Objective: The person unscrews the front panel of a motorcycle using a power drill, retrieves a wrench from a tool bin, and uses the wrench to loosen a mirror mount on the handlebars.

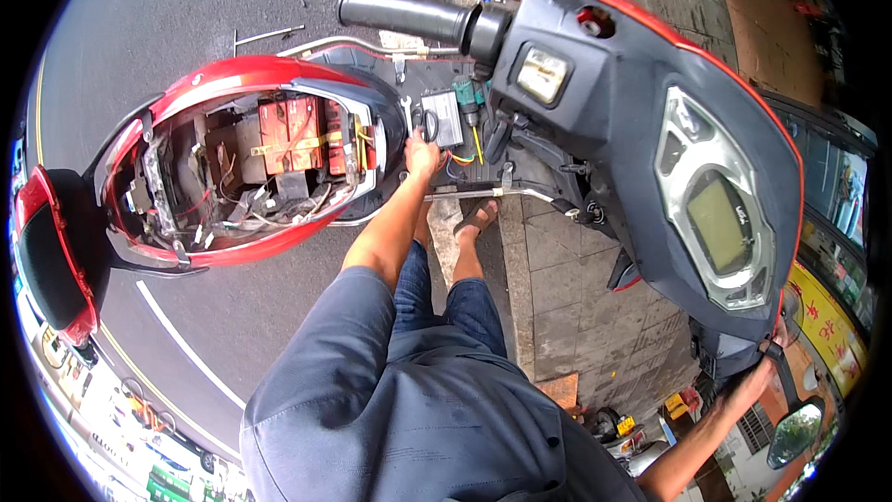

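Observation:
A red and black scooter stands across the view, its seat tipped back over the open rear body. My left hand reaches down to the footboard, its fingers closed at the lower end of scissors with black looped handles. These lie against a silver finned box with coloured wires. An open-end wrench is just left of it, and a green power drill is to the right. At the far right, my right hand wraps round the handlebar end near the brake lever; its fingers are partly hidden.
Red batteries and loose wiring fill the open rear body. The left handlebar grip juts out above the footboard. A mirror hangs at lower right. A T-shaped tool lies on the asphalt; paving runs along the right.

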Motion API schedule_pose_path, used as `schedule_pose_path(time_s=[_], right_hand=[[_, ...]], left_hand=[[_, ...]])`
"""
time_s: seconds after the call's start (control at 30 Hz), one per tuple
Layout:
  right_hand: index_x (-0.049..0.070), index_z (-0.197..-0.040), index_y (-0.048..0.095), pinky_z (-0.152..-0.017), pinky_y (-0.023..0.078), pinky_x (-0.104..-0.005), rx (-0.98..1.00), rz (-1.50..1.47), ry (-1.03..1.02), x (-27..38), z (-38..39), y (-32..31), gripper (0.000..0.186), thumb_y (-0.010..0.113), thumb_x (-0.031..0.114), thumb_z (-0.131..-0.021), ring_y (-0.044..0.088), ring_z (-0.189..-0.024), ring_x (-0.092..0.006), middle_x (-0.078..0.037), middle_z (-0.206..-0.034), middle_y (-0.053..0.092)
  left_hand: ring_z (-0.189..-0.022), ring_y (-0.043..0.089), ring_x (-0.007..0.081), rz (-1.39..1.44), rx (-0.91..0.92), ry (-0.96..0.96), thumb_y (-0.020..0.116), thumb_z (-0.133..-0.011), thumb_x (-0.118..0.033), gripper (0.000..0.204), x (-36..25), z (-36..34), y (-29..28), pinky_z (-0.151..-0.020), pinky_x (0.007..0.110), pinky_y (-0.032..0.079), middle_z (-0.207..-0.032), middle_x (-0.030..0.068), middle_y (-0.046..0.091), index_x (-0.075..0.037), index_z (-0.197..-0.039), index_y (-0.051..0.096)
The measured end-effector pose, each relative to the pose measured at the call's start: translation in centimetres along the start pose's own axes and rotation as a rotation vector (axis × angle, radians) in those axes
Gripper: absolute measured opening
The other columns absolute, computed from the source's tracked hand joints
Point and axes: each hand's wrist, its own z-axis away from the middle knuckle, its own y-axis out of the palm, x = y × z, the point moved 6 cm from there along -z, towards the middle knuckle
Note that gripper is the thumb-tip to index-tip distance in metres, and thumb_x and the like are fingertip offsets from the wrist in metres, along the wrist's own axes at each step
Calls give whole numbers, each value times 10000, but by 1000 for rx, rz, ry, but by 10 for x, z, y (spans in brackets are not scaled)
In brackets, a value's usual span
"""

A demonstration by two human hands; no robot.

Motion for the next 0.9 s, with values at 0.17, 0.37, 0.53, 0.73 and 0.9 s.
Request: schedule_pose_path(time_s=[0.17, 0.37, 0.53, 0.73, 0.9], right_hand=[[14, -1215, 539, -976, 328, -309, -45, 109, 47, 2, 0, 0, 398, 462, 324, -978, 476, -1081, -181, -82, -1151, 541], [-13, -1198, 537, -876, 381, -278, 61, 60, -48, 11, -1, 9, 345, 522, 219, -943, 518, -924, -155, -78, -1105, 558], [-32, -1215, 510, -894, 408, -287, 73, -43, -132, 16, 0, 10, 330, 551, 126, -928, 548, -934, -142, -84, -1125, 543], [-30, -1268, 481, -997, 336, -315, 150, -62, -188, 17, 1, 11, 405, 536, 217, -952, 499, -1090, -188, -109, -1187, 522], [-28, -1269, 485, -1002, 338, -331, 153, -31, -228, 12, -2, 10, 414, 519, 244, -959, 510, -1088, -206, -119, -1170, 532]], left_hand=[[-769, 621, 166, 782, 594, -72, 577, -887, -194, 256, -99, 64, -41, -724, 303, 509, -806, 78, 662, -2, -1052, 615], [-759, 613, 122, 627, 1011, 498, 596, -912, -228, 225, -295, 185, -285, -728, 286, 495, -782, 47, 650, -4, -937, 606], [-900, 648, 238, 157, 223, 959, 621, -882, -311, 351, -431, 170, -366, -817, 344, 492, -950, 149, 671, -27, -1088, 607], [-1081, 611, 283, -119, 510, 770, 573, -880, -467, 520, -436, 136, -338, -945, 366, 448, -1131, 174, 646, -89, -1238, 581], [-1080, 566, 209, 36, 646, 805, 557, -934, -366, 472, -435, 135, -326, -941, 324, 433, -1167, 119, 616, -63, -1294, 532]])
